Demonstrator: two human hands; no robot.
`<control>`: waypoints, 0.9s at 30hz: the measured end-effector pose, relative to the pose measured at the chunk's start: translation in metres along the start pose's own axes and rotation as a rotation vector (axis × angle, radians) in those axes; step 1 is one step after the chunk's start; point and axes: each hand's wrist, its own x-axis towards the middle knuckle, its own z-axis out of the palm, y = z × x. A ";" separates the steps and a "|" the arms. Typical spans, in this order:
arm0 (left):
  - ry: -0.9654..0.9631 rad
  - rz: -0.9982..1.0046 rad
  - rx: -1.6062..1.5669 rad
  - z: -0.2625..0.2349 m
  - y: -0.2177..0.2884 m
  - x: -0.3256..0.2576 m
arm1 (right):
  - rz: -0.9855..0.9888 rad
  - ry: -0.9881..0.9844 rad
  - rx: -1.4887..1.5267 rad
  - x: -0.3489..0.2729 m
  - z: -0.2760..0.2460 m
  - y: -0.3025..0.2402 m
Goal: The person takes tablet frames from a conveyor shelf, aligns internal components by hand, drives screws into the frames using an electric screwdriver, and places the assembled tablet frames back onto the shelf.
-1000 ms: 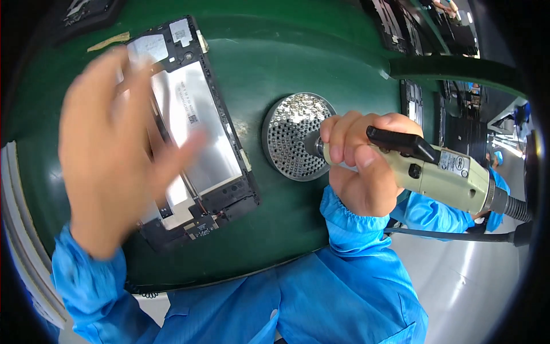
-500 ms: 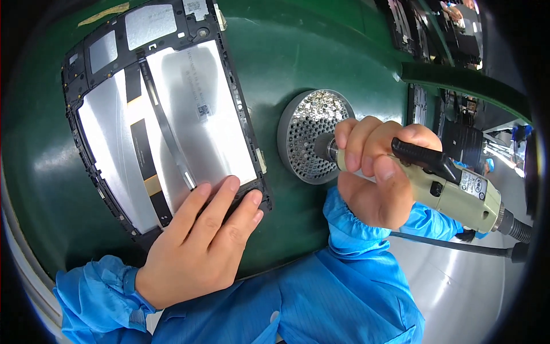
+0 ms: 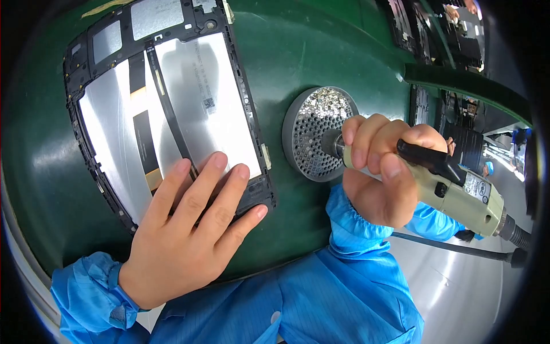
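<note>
On the left of the green table (image 3: 321, 51) there lies a black tablet (image 3: 163, 114) with silver inside parts. The left hand (image 3: 186, 241) rests on its lower end, fingers spread and grasping nothing. The right hand (image 3: 389, 169) has its fingers clenched around a powered screwdriver (image 3: 458, 198), beside a round dish (image 3: 291, 129).
</note>
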 end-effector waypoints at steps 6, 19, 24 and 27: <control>0.020 -0.018 0.017 0.002 0.001 -0.005 | -0.049 0.008 -0.039 -0.002 0.001 0.004; 0.100 0.014 0.096 0.008 -0.001 -0.009 | 0.092 -0.197 -0.077 -0.034 0.037 -0.054; 0.113 0.010 0.078 0.009 -0.001 -0.011 | 0.062 -0.243 -0.098 -0.040 0.043 -0.045; 0.133 0.025 0.082 0.011 -0.002 -0.008 | 0.033 -0.209 -0.056 -0.042 0.048 -0.042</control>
